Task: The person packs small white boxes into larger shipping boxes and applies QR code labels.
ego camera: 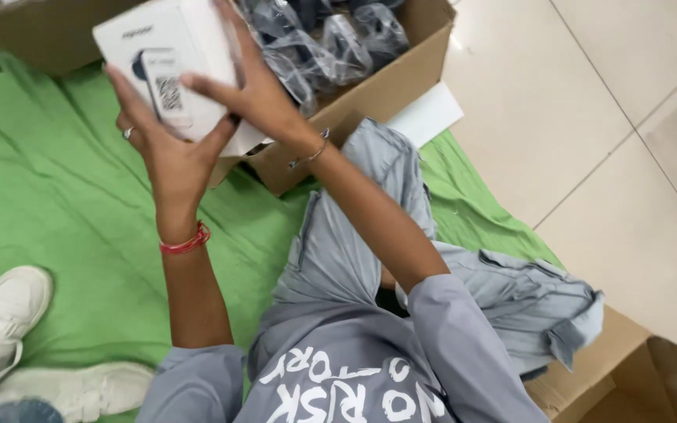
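1. The left hand [168,153] grips a small white product box [168,59] from below, its palm under the lower end and its fingers spread up along the printed face; a ring sits on one finger and a red thread band circles the wrist.
2. The right hand [254,92] closes on the same white product box from the right side, thumb laid across the front and fingers wrapped behind; a thin metal bracelet hangs on that wrist.
3. The white product box is held in the air, tilted, just in front of an open cardboard carton [370,94] and overlapping its near-left edge.
4. Inside the cardboard carton lie dark items wrapped in clear plastic bags [331,43].
5. A white sheet [429,113] pokes out just right of the cardboard carton.
6. A green cloth [48,188] spreads under the cardboard carton and out to its left, over a pale tiled floor [589,117].
7. Two white sneakers [9,313] rest on the green cloth, well below and left of the cardboard carton.
8. A second brown carton [628,376] shows well below and right of the cardboard carton.
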